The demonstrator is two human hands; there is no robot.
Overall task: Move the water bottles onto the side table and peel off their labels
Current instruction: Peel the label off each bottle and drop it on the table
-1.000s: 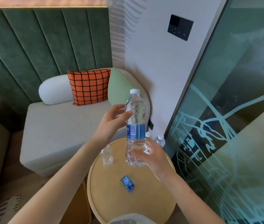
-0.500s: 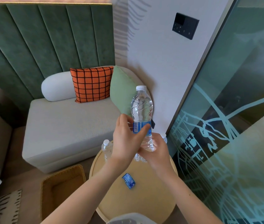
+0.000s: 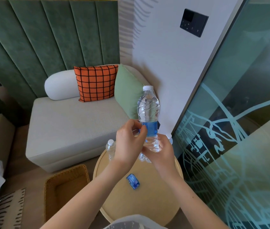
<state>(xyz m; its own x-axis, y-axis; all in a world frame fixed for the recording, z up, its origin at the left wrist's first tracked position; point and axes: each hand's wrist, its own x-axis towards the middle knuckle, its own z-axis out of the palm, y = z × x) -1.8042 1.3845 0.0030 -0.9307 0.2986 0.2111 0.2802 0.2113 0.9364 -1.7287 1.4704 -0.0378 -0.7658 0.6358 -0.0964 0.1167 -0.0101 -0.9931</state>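
Note:
A clear water bottle [image 3: 148, 109] with a white cap is held upright above the round wooden side table [image 3: 149, 204]. My right hand [image 3: 161, 151] grips its lower part. My left hand [image 3: 129, 142] pinches the edge of the bottle's blue label [image 3: 151, 128] with thumb and fingers. A peeled blue label [image 3: 133, 181] lies crumpled on the table top. One small bottle [image 3: 110, 148] without a label stands at the table's far left edge. Another bottle's cap [image 3: 169, 137] shows just behind my right hand.
A grey sofa [image 3: 74, 126] with white, orange-checked and green cushions stands behind the table. A woven basket [image 3: 64, 185] sits on the floor left of the table. A frosted glass partition [image 3: 240, 129] rises close on the right.
My left hand came down from the bottle's upper part to the label and now pinches its edge. The bottle has turned, so plain blue faces me.

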